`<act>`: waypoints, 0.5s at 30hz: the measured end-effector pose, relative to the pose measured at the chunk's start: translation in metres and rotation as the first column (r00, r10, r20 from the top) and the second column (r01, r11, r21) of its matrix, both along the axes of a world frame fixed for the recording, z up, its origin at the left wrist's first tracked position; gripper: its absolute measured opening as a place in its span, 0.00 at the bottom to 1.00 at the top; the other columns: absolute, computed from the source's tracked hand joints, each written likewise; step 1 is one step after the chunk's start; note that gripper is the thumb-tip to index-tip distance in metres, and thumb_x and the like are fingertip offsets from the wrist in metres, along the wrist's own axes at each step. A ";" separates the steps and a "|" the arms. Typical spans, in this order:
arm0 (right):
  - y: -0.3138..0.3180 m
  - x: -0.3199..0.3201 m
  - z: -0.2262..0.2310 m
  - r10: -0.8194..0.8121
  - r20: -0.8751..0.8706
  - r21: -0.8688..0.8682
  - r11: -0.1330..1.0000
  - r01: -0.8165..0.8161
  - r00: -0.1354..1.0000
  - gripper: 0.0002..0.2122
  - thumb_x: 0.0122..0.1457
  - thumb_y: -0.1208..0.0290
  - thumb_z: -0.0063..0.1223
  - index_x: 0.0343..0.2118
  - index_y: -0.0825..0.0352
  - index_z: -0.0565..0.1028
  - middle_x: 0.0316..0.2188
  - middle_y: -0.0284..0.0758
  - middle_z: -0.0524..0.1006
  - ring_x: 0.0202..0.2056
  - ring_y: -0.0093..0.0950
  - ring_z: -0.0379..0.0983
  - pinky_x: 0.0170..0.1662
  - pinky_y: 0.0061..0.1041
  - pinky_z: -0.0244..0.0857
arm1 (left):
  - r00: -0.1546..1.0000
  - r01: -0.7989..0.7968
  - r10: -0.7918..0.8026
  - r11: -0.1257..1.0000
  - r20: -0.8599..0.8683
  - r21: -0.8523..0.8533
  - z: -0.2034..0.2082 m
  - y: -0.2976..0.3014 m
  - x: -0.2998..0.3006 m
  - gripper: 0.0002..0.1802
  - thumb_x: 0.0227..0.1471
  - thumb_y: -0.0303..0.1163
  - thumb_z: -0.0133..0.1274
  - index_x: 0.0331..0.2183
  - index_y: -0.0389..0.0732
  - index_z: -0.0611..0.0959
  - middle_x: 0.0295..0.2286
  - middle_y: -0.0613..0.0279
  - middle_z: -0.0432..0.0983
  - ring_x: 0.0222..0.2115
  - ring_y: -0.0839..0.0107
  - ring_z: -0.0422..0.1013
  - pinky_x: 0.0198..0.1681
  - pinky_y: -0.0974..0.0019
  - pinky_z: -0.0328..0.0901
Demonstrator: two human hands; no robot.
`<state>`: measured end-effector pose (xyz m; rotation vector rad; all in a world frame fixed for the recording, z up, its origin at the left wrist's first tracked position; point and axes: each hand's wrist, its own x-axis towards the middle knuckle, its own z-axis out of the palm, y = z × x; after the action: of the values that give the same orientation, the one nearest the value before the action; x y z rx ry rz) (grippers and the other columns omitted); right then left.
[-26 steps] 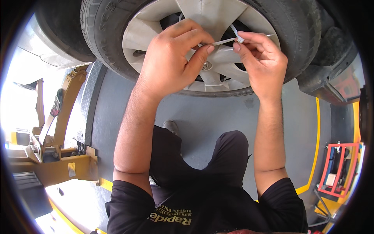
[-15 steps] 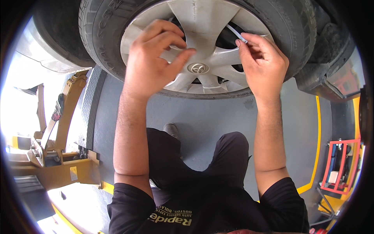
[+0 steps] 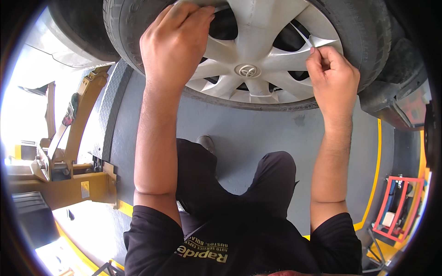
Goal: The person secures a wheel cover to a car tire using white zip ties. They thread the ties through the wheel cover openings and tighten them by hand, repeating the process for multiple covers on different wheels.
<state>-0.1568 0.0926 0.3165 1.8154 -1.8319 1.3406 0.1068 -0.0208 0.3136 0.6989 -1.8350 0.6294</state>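
Before me stands a car wheel with a black tire [image 3: 363, 43] and a silver multi-spoke wheel cover [image 3: 253, 50]. My right hand [image 3: 335, 76] pinches the end of a thin white cable tie [image 3: 301, 35], which runs taut into the opening right of the upper spoke. At the opening left of that spoke, my left hand [image 3: 177, 43] is closed, fingertips pressed together at the cover's upper left. A pale sliver shows beside those fingertips; whether they hold it I cannot tell. Another white tie [image 3: 262, 95] seems to cross a lower spoke.
To the left is a yellow-brown lift arm [image 3: 87, 110] with a bracket and a black box [image 3: 32, 218]. A red metal rack [image 3: 398, 209] stands on the right, past a yellow floor line [image 3: 375, 170]. Car bodywork [image 3: 391, 106] flanks the wheel.
My left hand has moved up and its fingers have closed. The right hand has shifted right, still pinching the cable tie, which is now straighter. The view has shifted slightly.
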 end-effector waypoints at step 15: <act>-0.028 0.041 0.012 -0.183 -0.285 0.054 0.977 0.207 0.941 0.13 0.64 0.66 0.54 0.26 0.69 0.74 0.18 0.42 0.76 0.20 0.45 0.70 0.27 0.38 0.65 | 0.918 -0.295 0.391 0.788 -0.069 0.541 0.012 0.027 0.004 0.19 0.62 0.45 0.57 0.33 0.40 0.91 0.23 0.51 0.84 0.24 0.55 0.81 0.35 0.53 0.74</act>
<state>-0.1162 0.0649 0.3285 1.7063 -1.8778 0.8996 0.1106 0.0066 0.3259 1.4366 -1.7266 0.2701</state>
